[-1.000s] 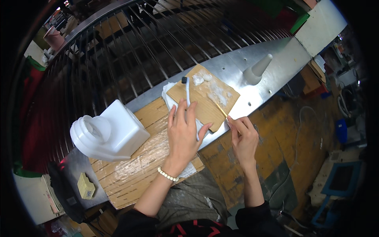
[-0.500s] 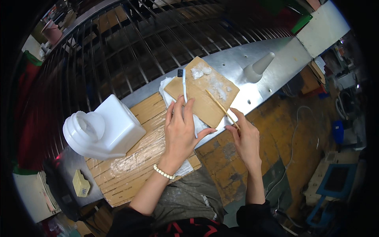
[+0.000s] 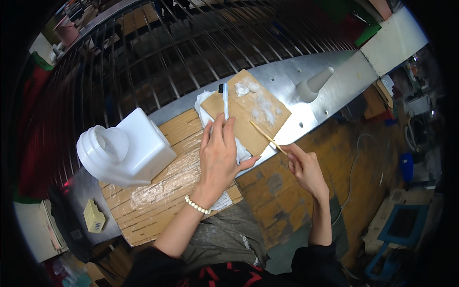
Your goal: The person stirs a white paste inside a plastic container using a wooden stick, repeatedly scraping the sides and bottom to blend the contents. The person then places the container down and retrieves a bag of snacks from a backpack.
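1. Far L, yellow block [image 3: 94, 217] is sitting near white jug [image 3: 148, 148]; jug is resting on film-wrapped cardboard sheet [image 3: 143, 213], neck pointing L.

2. Mid-L, L hand [image 3: 216, 155] is lying palm-down, fingers spread, thumb out by the small card's lower corner. Toothbrush [image 3: 226, 100] is running under the fingers, black bristles poking past fingertips; can't tell if hand is gripping or just covering it. Risk: loose fingers could let the handle roll.

3. Centre, small card [image 3: 239, 119] is resting on crumpled white wad [image 3: 242, 152], w/ white residue [image 3: 265, 107] covering its upper R part. Risk: uneven wad + light hold could let card rock or slide toward near bench edge.

4. Just R, wooden stick [image 3: 263, 133] is crossing the card's R edge, tip short of most residue; tip contact unclear. R hand [image 3: 306, 170] is pinching its rear end, thumb vs fingers. Risk: rear grip = poor tip ctrl, so it could skid & flick residue; pressing too hard could tip card.

5. Far R, grey cone [image 3: 315, 83] is standing on steel bench [image 3: 342, 64]. Risk: wide R hand swing could knock it.
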The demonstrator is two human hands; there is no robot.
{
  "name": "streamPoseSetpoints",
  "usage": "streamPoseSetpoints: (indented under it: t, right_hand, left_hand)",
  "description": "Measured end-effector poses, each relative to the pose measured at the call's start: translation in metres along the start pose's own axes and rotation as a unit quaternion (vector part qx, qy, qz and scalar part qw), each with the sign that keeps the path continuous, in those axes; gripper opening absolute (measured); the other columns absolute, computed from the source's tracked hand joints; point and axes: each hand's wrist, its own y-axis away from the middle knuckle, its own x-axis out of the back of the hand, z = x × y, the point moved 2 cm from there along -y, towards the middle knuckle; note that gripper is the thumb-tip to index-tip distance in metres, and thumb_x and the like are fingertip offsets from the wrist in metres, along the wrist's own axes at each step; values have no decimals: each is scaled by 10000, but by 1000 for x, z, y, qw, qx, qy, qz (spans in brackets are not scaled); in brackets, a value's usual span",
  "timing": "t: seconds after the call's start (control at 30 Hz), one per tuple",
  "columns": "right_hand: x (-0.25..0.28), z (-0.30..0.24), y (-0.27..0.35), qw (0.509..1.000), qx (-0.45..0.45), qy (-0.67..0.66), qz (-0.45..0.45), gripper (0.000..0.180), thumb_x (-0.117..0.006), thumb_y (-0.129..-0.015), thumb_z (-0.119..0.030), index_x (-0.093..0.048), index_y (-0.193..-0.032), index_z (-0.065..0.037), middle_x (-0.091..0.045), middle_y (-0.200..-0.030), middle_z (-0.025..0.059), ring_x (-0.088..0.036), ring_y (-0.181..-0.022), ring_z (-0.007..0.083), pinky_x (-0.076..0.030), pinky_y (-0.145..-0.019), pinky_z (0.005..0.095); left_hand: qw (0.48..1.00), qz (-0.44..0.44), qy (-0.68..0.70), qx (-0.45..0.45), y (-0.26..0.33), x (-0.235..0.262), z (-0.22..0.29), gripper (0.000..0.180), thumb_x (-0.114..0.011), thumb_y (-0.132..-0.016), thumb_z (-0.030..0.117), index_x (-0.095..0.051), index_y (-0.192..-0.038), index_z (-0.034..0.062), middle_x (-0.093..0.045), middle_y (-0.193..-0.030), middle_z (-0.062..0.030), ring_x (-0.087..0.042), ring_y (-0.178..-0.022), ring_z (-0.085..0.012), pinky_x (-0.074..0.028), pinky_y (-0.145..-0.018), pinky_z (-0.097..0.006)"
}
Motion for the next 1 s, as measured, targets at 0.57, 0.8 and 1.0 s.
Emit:
streamPoseSetpoints:
  t: [0.57,0.8,1.0]
  right_hand:
    - [3,-1,51,901,27,-385,199,282,-483,-1092,-206,-626,-1224,-2,-505,-632,-37,-364,-513,3,-239,-470,179]
    - [-37,-77,42,902,23,-402,155,200,-584,-1024,-121,-668,-1140,19,-602,-738,-1,-500,-602,28,-366,-531,182]
    - [-67,-132,30,928,138,-323,127,251,-695,-849,112,-742,-1064,-7,-644,-896,84,-624,-689,139,-470,-581,237]
  left_hand:
    - [968,-246,40,-27,4,64,30,1133,-831,-665,564,-334,-1565,86,-106,-1622,-348,-142,-1509,-517,-216,-1222,-559]
    - [887,459,-29,36,7,206,7,404,-394,-1074,205,-538,-1285,-107,-631,-1241,-284,-635,-1164,-306,-473,-1086,-444]
    - [894,281,158,310,-17,196,-57,382,-514,-1067,329,-526,-1258,-2,-693,-1087,-154,-610,-924,-144,-456,-898,-298]
